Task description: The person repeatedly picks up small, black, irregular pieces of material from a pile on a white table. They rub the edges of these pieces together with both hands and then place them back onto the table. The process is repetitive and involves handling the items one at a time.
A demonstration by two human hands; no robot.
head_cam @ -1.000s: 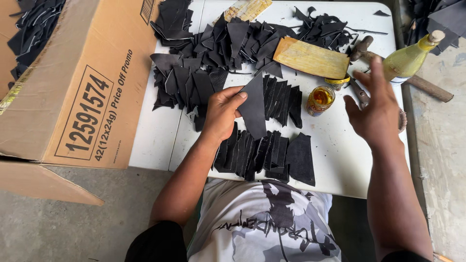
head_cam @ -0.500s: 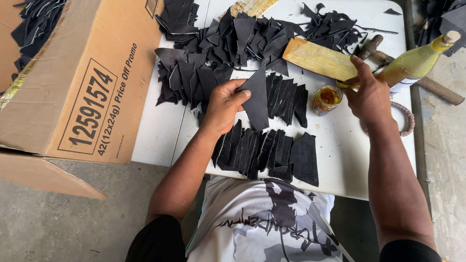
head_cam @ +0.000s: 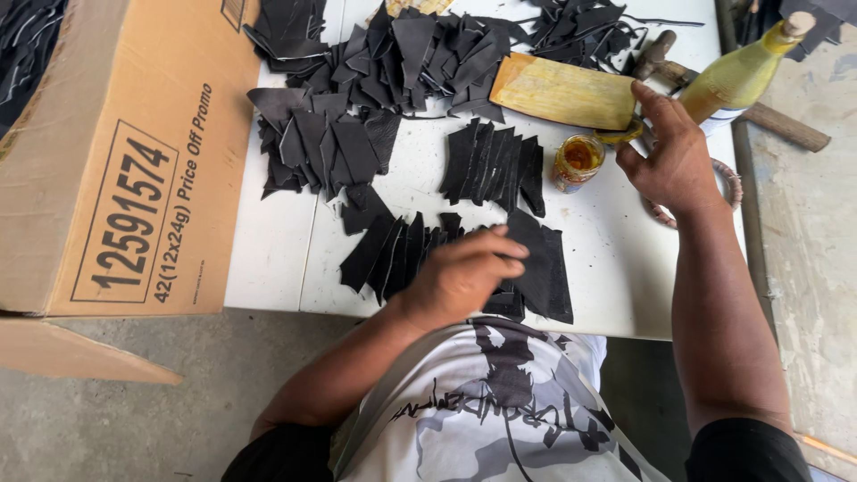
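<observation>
Table (head_cam: 268,259) of white colour, covered mostly with black leather pieces. Big loose heap (head_cam: 428,54) of such pieces at the far side, more scraps (head_cam: 585,27) to the right of it. Fanned group (head_cam: 321,147) at the middle left, short overlapping row (head_cam: 495,165) in the centre, longer row (head_cam: 393,250) close to the near edge. Wooden board (head_cam: 562,92), yellowish and stained, lying flat beyond the centre row, its right end close to the right hand. Small glass jar (head_cam: 578,161) with amber glue just beside the centre row, between row and right hand. Yellow-green bottle (head_cam: 741,76) with pale stopper, tilted, at the far right. Hammer (head_cam: 665,54) with wooden handle partly hidden behind hand and bottle. Woven ring (head_cam: 723,183) on the table, half covered by the right hand.

Cardboard box (head_cam: 116,152), large and brown, at the left, overlapping the table's left edge; black print inside a rectangular frame on its side, more dark pieces visible inside at the top left corner.

Left hand (head_cam: 460,277) lying palm down on the near row, fingers nearly together and stretched, pressing on a wide black piece (head_cam: 544,263) at the row's right end. Right hand (head_cam: 674,156) raised over the table beside the jar, fingers loosely curled and a little apart, thumb near the jar; holding nothing that can be seen, only close to board edge and jar.
</observation>
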